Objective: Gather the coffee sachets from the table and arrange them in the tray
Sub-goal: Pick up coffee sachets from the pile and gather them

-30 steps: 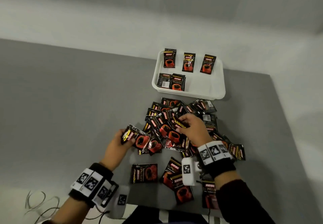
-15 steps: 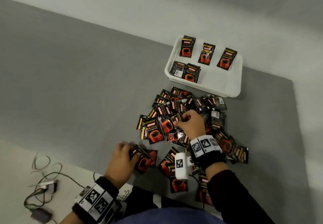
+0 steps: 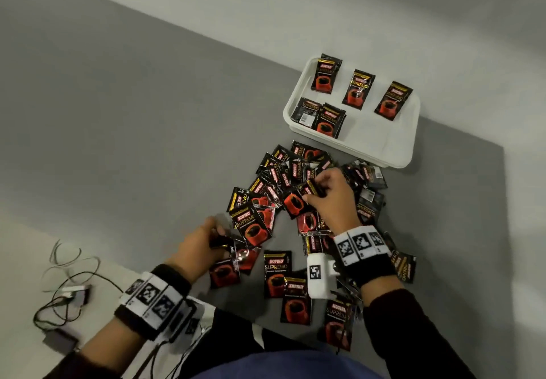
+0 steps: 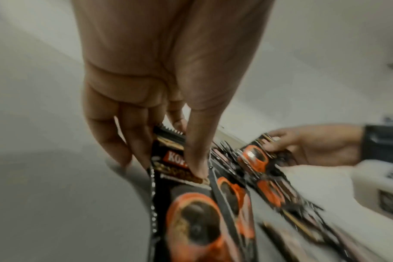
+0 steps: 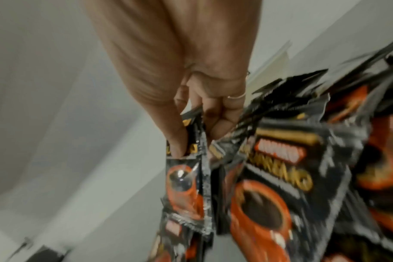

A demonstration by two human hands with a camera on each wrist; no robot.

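Pinching the top edge of a black foil coffee sachet printed with a red cup (image 4: 186, 209), the left hand (image 3: 201, 245) has its thumb pressed on the front under the brand label and its fingers curled behind, so its grip is closed on that packet near the front edge of the grey cloth-covered desk (image 3: 147, 112). In the left wrist view the sachet hangs down from the fingers (image 4: 115, 134), blurred lower down.

Further out, the right hand (image 3: 331, 198) sits on the loose pile of black-and-red coffee sachets (image 3: 283, 171), and its grip is closed too: thumb and curled fingers nip the top of a second black foil sachet (image 5: 186, 186), seen edge-on in the right wrist view. A thin ring (image 5: 236, 96) shows on one finger there.

Beyond the pile, touching its far edge, stands the shallow white plastic tray (image 3: 393, 148). Five sachets lie inside it: three spaced in a row along the far side (image 3: 357, 90), two overlapping at the near left corner (image 3: 319, 117), one of those showing its back.

More sachets lie scattered flat near the person's body (image 3: 277, 272). Black-and-white marker wristbands (image 3: 360, 245) wrap both wrists. Off the desk to the left, tangled dark cables (image 3: 65, 287) lie on the pale floor.
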